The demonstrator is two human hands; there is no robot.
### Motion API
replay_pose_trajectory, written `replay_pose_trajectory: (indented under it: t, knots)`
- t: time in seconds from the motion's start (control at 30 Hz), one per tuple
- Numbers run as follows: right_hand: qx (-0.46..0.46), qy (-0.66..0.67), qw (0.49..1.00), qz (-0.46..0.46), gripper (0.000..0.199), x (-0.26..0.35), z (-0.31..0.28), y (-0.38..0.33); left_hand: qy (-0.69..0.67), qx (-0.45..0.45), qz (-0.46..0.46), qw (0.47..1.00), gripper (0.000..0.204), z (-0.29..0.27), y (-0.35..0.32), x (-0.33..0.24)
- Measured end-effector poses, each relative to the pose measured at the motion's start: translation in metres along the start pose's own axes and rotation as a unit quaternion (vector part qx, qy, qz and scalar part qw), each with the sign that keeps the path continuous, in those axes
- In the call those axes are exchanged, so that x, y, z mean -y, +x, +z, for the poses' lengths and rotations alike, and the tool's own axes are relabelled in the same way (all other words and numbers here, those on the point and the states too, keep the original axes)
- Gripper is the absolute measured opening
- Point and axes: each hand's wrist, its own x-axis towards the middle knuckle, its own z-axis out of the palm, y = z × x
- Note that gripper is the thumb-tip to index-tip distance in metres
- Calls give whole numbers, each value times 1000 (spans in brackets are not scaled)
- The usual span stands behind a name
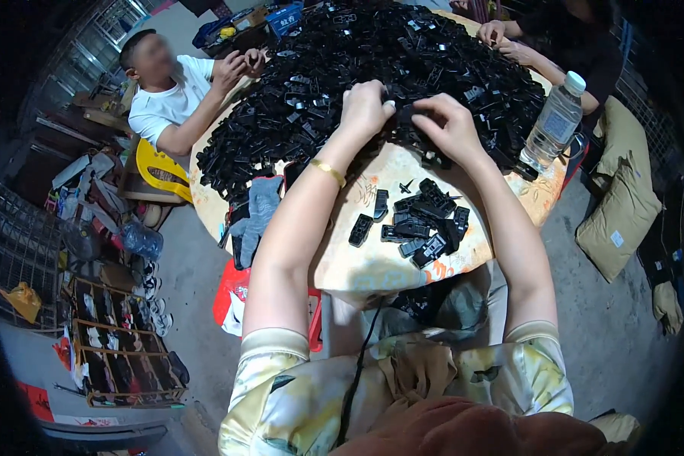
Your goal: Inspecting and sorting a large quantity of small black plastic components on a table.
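A large heap of black plastic parts [304,114] covers the far side of the round table. At the heap's near edge is my left hand [363,110], its fingers curled inward over the parts; what they grip is hidden. Just right of it, my right hand [452,129] has thumb and forefinger bent around a small black plastic part [406,115], which blends into the heap behind. Between my forearms lies a smaller loose group of black parts [425,220] on the pale patterned tabletop [342,266].
A clear plastic bottle [555,125] stands at the table's right edge. Grey gloves [258,216] hang at the left edge, above a red stool [232,292]. One person [175,99] sits at left, another person [585,45] at far right. Tan sacks [619,205] lie at right.
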Motion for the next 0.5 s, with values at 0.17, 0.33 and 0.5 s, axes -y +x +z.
replay_pose_trajectory:
  t: [0.17,0.33,0.5]
  knots:
    - [-71,205,973,74,22,14,8,-2,-492,48,-158,855,26,-26,-40,-21]
    - [0,262,963,57,29,21,25,-11,-573,57,-157,803,40,-43,-74,-40]
    - [-7,245,967,74,29,25,21,-8,-397,6,-73,915,43,-40,-83,-26]
